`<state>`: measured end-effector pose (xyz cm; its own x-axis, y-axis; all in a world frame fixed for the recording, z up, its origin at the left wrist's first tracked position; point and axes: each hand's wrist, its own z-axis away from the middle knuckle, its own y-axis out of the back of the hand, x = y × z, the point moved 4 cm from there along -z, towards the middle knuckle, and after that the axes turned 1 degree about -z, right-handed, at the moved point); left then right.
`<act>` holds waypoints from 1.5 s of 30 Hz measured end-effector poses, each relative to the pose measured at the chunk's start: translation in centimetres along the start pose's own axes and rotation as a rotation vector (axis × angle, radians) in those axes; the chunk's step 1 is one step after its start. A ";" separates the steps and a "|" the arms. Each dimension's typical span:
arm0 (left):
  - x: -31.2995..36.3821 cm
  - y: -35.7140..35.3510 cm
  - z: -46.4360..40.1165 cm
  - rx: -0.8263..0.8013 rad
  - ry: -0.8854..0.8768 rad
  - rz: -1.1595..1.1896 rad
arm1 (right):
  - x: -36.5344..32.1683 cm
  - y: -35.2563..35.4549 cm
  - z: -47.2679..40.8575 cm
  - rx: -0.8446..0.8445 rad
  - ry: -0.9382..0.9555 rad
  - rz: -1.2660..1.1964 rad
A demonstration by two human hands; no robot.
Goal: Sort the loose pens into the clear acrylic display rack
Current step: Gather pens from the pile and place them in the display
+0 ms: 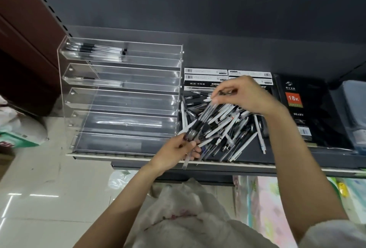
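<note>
A heap of loose black, white and clear plastic pens (227,127) lies on the dark grey shelf (251,154), just right of the clear acrylic tiered display rack (120,99). The rack's top tier holds a row of clear pens with black grips (99,48); the second tier holds a few more. The left hand (178,151) grips the lower ends of a small bundle of clear pens (200,123), fingers curled round them at the shelf's front edge. The right hand (243,94) hovers over the heap, its fingertips pinching the bundle's upper ends. Behind the heap stand white and black pen boxes (206,77), partly hidden by the right hand. A black diary with an orange "18K" label (301,113) lies to the right.
</note>
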<state>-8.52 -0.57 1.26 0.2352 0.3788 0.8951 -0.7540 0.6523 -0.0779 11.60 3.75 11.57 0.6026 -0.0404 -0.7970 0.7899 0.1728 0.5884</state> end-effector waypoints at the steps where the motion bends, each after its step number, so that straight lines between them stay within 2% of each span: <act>1: 0.0 0.4 0.0 0.022 -0.006 0.047 | 0.0 0.6 0.8 0.090 0.006 -0.068; 5: 1.4 1.6 -0.2 0.165 -0.114 0.402 | 0.5 -0.1 4.8 0.713 0.001 -0.493; 6: 1.9 1.6 -0.3 0.187 -0.134 0.504 | 0.6 -1.5 5.6 0.832 -0.005 -0.639; 8: 2.8 1.4 -0.4 0.208 -0.160 0.647 | 0.5 -5.0 6.3 0.940 -0.031 -0.866; 12: 3.6 0.9 -0.4 0.220 -0.176 0.720 | 0.1 -10.5 6.6 0.928 -0.139 -0.952; 16: 3.5 1.2 -0.1 0.244 -0.181 0.750 | 0.2 -12.5 6.3 0.932 -0.187 -0.871; 23: 3.0 3.1 1.8 0.252 -0.182 0.824 | -1.4 -14.7 5.4 0.797 -0.214 -0.915; 27: 2.3 6.6 3.6 0.353 -0.146 0.762 | -2.9 -16.2 4.2 0.682 -0.171 -0.863; 29: 2.0 8.7 4.7 0.421 -0.150 0.713 | -3.9 -17.1 3.3 0.565 -0.134 -0.753; 32: 1.9 12.0 6.2 0.494 -0.185 0.643 | -5.8 -18.1 1.2 0.400 -0.070 -0.440; 35: 2.1 15.3 7.7 0.551 -0.216 0.616 | -8.3 -18.9 -1.4 0.316 0.036 -0.178; 37: 2.1 17.6 8.2 0.587 -0.247 0.622 | -9.9 -19.7 -3.3 0.292 0.087 -0.100; 40: 2.0 20.8 8.7 0.614 -0.287 0.660 | -12.1 -20.3 -6.1 0.302 0.138 -0.116; 43: 1.6 23.8 8.9 0.643 -0.298 0.748 | -13.2 -19.1 -8.7 0.444 0.140 -0.093; 45: 1.4 25.6 8.9 0.650 -0.283 0.773 | -13.3 -17.6 -10.6 0.546 0.142 0.034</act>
<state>-32.94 10.76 4.45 -0.5401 0.3199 0.7785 -0.8416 -0.2125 -0.4966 -11.51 11.72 10.34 0.6371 0.0959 -0.7648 0.7376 -0.3638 0.5688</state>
